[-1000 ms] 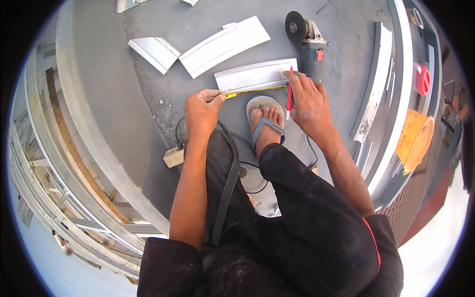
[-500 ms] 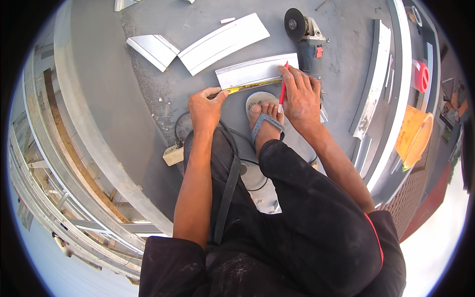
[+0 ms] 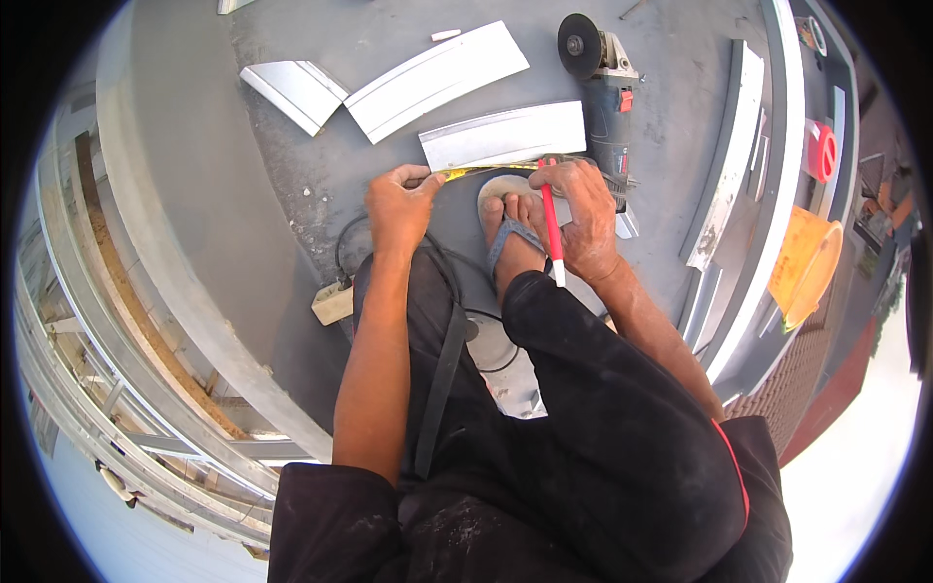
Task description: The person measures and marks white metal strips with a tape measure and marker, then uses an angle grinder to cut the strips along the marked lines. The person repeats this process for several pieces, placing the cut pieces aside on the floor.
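Observation:
Nearest to me lies a short white profile piece (image 3: 502, 136), with a yellow tape measure (image 3: 468, 173) stretched along its near edge. The thumb and fingers of my left hand (image 3: 397, 209) pinch the tape's left end by the piece's lower left corner. My right hand (image 3: 587, 216) is closed around a red pencil (image 3: 552, 219) with a white end, held upright in the view beside the tape's right end. A dark part at that end sits against the right fingers; whether they also grip it is hidden. My sandalled foot (image 3: 515, 228) rests just below the tape.
An angle grinder (image 3: 610, 121) lies to the right of the piece. Two more white profile pieces (image 3: 437, 83) (image 3: 296, 95) lie farther left. Long white profiles (image 3: 724, 155) run along the right, near an orange bucket (image 3: 805, 267). A cable and a socket block (image 3: 333, 303) are by my knee.
My right hand has dropped from the profile piece's right end toward me and turned. The pencil has come down off the piece to below the tape. My left hand stays at the tape's end.

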Tool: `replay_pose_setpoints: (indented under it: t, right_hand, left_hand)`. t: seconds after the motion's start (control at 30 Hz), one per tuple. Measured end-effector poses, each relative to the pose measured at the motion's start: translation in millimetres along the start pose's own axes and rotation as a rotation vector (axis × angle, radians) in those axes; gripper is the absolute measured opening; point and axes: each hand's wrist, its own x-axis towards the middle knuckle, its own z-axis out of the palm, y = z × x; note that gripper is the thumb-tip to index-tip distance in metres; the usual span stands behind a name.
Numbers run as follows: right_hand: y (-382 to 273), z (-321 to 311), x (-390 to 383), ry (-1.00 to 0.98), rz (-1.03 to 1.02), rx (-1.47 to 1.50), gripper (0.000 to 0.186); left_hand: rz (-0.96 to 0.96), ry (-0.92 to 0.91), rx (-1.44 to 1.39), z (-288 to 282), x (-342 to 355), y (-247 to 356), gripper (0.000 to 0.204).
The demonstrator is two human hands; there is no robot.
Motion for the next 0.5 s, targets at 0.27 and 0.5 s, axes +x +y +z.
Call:
replay_pose_setpoints:
  t: [0.27, 0.5]
  right_hand:
    - [-4.3, 53.1, -17.3, 0.048, 0.070, 0.063, 0.029]
    - [1.8, 73.3, -20.0, 0.100, 0.023, -0.044, 0.027]
  left_hand:
    - [0.022, -0.023, 0.005, -1.3, 1.1, 1.7, 0.032]
    - [-0.011, -0.024, -0.023, -1.7, -0.1, 4.0, 0.031]
